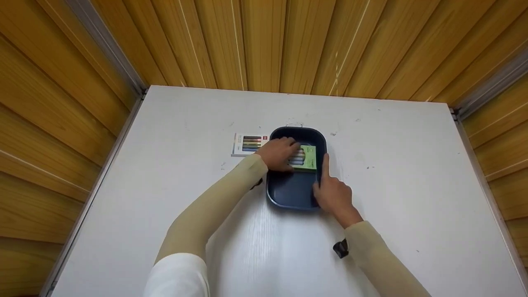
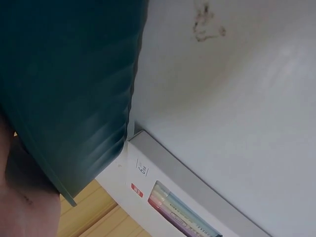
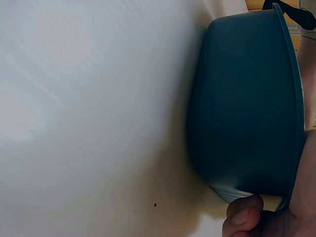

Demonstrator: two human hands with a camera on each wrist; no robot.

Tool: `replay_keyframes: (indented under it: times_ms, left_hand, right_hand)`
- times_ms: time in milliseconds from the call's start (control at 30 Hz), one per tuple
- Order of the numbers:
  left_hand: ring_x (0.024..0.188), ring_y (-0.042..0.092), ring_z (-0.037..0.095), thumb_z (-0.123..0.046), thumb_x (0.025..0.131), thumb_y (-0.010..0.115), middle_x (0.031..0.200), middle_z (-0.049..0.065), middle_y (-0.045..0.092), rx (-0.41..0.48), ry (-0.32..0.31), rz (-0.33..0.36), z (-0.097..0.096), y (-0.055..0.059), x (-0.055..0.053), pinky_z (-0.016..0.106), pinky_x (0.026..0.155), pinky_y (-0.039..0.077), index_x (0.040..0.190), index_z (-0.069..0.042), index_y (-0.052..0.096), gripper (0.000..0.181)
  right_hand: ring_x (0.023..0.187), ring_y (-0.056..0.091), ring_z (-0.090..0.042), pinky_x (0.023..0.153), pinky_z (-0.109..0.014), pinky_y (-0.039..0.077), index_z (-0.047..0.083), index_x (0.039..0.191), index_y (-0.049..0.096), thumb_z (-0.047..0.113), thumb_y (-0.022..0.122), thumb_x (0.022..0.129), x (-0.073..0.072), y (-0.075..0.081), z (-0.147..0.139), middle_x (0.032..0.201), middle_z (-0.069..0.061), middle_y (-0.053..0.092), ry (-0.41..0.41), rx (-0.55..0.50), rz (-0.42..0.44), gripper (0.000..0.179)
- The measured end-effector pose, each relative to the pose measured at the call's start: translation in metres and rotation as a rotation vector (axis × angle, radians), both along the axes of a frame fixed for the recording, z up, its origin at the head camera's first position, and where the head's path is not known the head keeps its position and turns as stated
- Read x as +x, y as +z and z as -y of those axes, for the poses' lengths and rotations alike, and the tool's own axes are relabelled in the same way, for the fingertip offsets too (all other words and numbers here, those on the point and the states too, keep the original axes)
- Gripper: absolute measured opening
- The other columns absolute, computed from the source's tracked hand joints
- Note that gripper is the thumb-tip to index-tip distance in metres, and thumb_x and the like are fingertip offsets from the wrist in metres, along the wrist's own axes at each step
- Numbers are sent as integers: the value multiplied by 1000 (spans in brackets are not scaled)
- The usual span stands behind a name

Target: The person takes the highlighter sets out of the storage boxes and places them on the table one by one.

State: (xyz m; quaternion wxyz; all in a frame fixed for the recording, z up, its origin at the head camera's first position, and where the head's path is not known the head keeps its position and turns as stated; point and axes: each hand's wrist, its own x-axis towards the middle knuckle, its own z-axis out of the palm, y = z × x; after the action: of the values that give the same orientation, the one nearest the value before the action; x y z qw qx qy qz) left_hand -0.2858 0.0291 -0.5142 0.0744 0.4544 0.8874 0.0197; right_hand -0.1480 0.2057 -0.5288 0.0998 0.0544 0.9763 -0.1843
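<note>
A deep dark-blue plastic tray (image 1: 293,194) stands on the white table. Inside it, toward the far half, is a green box (image 1: 310,156) whose window shows pale sticks. My left hand (image 1: 279,153) reaches over the tray's left rim and grips this box, fingers on its far side and thumb on its near side. Along the right rim, my right hand (image 1: 335,194) holds the tray, thumb over the edge and index finger stretched forward. In the right wrist view, curled fingertips (image 3: 244,215) show beside the tray's outer wall (image 3: 242,103).
Just left of the tray lies a white box of coloured pens (image 1: 249,143), partly behind my left hand; the left wrist view shows its windowed face (image 2: 182,212). Yellow wood-slat walls (image 1: 264,45) border the white table (image 1: 412,198) at the back and sides.
</note>
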Motion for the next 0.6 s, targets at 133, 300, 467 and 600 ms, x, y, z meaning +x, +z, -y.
replay_keyframes:
  times_ms: [133,300,467,600]
  left_hand:
    - [114,56,24,-51,79,74,128,8,55,-23,6,-7,-1,1,0,39,99,47,138,-11,46,77]
    - [115,55,24,-51,80,73,129,8,54,-44,13,-10,-4,3,1,39,100,47,138,-11,47,76]
    - [115,55,23,-52,80,72,130,8,54,-65,18,-23,-5,3,2,39,99,48,137,-11,48,74]
    - [114,57,24,-54,80,71,129,9,54,-71,12,-44,-6,3,3,40,97,49,137,-11,49,75]
  right_hand:
    - [50,51,-21,46,-34,33,17,153,-19,30,50,96,0,0,0,64,-10,59,-1,-1,-1,90]
    - [51,52,-22,47,-34,33,16,153,-18,29,50,96,0,1,-1,65,-10,59,4,-3,-7,90]
    - [50,51,-21,46,-34,33,16,154,-17,30,49,96,0,0,-1,64,-10,59,3,-1,-9,88]
    - [50,51,-21,46,-33,32,16,154,-17,31,47,96,0,-2,-1,64,-9,59,6,5,-7,87]
